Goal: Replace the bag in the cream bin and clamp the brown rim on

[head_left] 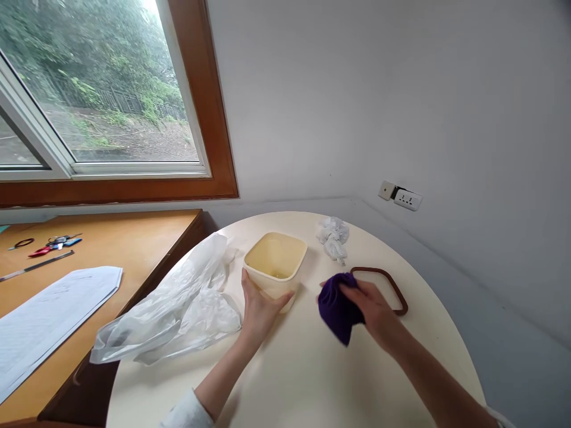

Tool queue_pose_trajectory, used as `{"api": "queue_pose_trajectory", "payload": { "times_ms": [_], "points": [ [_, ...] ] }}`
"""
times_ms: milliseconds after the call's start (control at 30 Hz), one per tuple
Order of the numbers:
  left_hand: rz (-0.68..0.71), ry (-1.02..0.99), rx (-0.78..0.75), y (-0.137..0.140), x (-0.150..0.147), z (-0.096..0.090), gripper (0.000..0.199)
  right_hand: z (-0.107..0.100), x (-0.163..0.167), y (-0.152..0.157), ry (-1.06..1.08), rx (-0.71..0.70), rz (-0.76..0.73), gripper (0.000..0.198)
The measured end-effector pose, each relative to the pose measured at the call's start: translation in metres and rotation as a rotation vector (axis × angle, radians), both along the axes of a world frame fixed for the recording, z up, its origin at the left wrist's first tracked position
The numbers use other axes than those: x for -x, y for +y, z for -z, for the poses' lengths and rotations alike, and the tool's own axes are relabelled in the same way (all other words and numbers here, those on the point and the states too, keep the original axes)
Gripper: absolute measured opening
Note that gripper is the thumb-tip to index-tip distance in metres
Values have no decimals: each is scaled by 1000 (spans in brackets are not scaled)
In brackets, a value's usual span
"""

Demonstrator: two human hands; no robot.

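My left hand (263, 306) grips the near side of a cream plastic bin (277, 278), thumb and fingers spread along its wall below the rim. The bin's open top faces up and toward me. A bunched purple cloth (338, 306) is pinched in my right hand (368, 303), one corner hanging down over the table. Behind that hand lies a brown ring-shaped frame (386, 274) with rounded corners, partly hidden by the hand. Left of the bin, a large clear plastic bag (178, 312) spreads across the table.
A knotted white plastic bag (334, 236) sits at the back of the round cream table (307, 380). On the wooden desk (147, 238) to the left are paper sheets (53, 315), a pen (38, 266) and keys (56, 242). A wall socket (407, 200) is at the right.
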State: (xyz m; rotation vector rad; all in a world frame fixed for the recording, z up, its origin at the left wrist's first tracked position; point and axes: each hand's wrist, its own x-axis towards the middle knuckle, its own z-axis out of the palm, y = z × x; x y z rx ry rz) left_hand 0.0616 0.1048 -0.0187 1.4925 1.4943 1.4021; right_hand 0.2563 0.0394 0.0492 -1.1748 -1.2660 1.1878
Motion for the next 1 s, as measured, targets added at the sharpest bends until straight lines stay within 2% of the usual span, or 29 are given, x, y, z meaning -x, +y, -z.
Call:
{"api": "queue_pose_trajectory", "payload": {
  "times_ms": [67, 133, 200, 267, 400, 533, 700, 833, 900, 1000],
  "points": [
    [-5, 21, 16, 6, -3, 0, 114, 4, -23, 9, -141, 10, 160, 37],
    [-16, 45, 6, 13, -6, 0, 114, 15, -46, 18, -401, 2, 298, 37],
    [-48, 65, -16, 21, -11, 1, 113, 33, -64, 24, -691, -89, 378, 32],
    [-84, 83, -22, 29, -15, 5, 112, 57, -75, 27, -942, -181, 373, 29],
    [-93, 109, -29, 41, -19, 13, 106, 105, -81, 26, -1237, -163, 279, 27],
    [-66, 153, -44, 43, -17, 15, 100, 129, -81, 23, -1294, -268, 253, 23],
    [-7, 136, -15, 21, -6, 15, 98, 133, -77, 18, -1330, -288, 243, 23],
    [54, 37, -15, -17, 11, 19, 76, 129, -64, 4, -1264, -293, 188, 24],
    [151, -60, 14, -34, 18, 22, 61, 122, -51, -8, -1166, -310, 144, 27],
    [318, -230, 168, -48, 19, 26, 48, 106, -24, -24, -986, -325, 76, 35]
  ]
}}
